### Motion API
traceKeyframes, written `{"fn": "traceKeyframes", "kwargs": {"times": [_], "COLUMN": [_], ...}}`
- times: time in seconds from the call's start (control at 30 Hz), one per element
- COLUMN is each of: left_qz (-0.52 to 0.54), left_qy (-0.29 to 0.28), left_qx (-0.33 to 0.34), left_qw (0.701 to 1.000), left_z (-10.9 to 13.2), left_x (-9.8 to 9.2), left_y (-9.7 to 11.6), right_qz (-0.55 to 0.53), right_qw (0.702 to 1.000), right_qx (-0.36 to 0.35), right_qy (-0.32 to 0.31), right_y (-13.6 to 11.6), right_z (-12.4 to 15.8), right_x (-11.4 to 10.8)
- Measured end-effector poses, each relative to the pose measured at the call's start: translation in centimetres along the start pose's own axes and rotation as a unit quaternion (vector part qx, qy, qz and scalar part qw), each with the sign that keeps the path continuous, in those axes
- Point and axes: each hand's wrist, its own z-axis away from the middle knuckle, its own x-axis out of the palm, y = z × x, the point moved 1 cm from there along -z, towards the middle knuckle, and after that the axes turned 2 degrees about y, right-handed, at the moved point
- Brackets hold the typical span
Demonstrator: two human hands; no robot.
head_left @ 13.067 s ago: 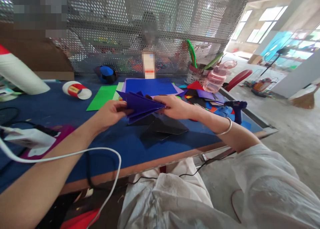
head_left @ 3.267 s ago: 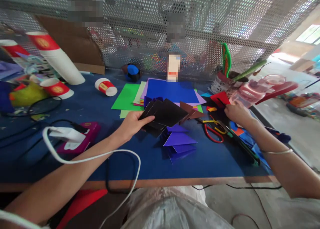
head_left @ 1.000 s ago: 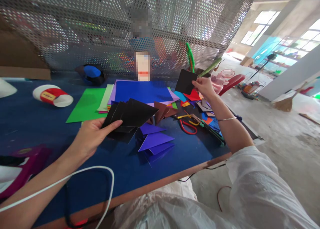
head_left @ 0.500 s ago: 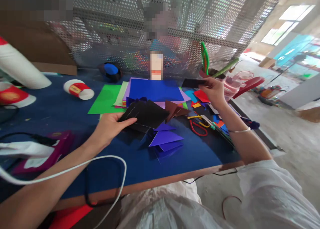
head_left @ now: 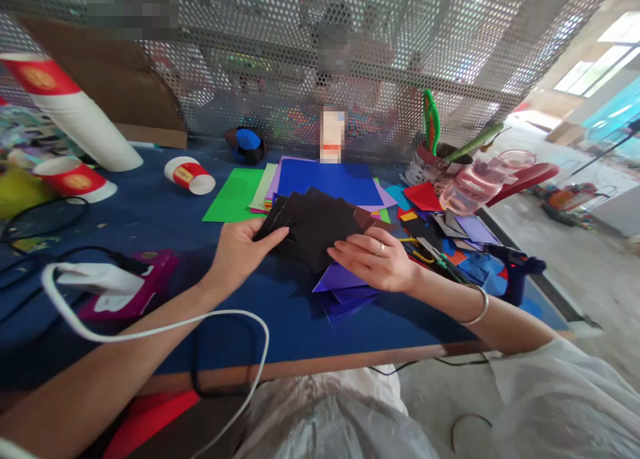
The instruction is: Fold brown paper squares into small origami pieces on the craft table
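My left hand (head_left: 245,249) pinches a fanned bunch of black paper pieces (head_left: 317,229), thumb on top, held above the table. The fingers of my right hand (head_left: 375,259) close on the right edge of the same bunch; its thumb is hidden. Just below the black pieces lie several folded purple-blue paper pieces (head_left: 343,282), partly covered by my right hand. Brown paper pieces (head_left: 365,220) peek out behind the right fingers. Farther back is a stack of coloured paper with a blue sheet (head_left: 330,182) on top, beside a green sheet (head_left: 233,195).
Paper cups (head_left: 190,175), a purple power strip (head_left: 155,279) and a looping white cable (head_left: 260,335) are on the left. Paper scraps (head_left: 425,195), a glue gun (head_left: 517,269) and a pink bottle (head_left: 465,189) crowd the right. A perforated metal screen (head_left: 280,65) stands behind.
My right hand has come down and left from the back right, bringing a dark piece to the black bunch in my left hand. The view has shifted slightly.
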Motion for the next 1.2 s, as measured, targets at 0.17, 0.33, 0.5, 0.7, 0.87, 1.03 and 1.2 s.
{"fn": "traceKeyframes", "kwargs": {"times": [0.17,0.33,0.5,0.7,0.87,1.03,1.2], "left_qz": [0.060,0.090,0.096,0.082,0.080,0.087,0.085], "left_qy": [-0.025,-0.053,-0.076,-0.090,-0.102,-0.123,-0.137], "left_qx": [-0.022,-0.070,-0.086,-0.085,-0.096,-0.099,-0.103], "left_qw": [0.998,0.992,0.989,0.989,0.987,0.984,0.982], "left_z": [-0.2,-0.2,0.1,0.2,0.1,0.5,0.7], "left_x": [0.4,0.5,0.5,0.2,0.0,0.2,0.3], "left_y": [0.4,0.8,1.3,1.3,1.2,1.5,1.6], "right_qz": [-0.049,-0.065,-0.078,-0.114,-0.123,-0.123,-0.134], "right_qw": [0.998,0.996,0.993,0.986,0.985,0.984,0.984], "right_qx": [-0.010,-0.028,-0.045,-0.074,-0.092,-0.106,-0.107], "right_qy": [-0.029,-0.060,-0.082,-0.097,-0.078,-0.071,-0.056], "right_y": [-0.1,0.3,0.5,1.7,3.3,3.3,2.6], "right_z": [-0.5,-0.3,0.3,0.3,-0.2,-0.8,-1.0], "right_x": [0.7,1.0,1.0,0.2,-0.1,0.5,1.1]}}
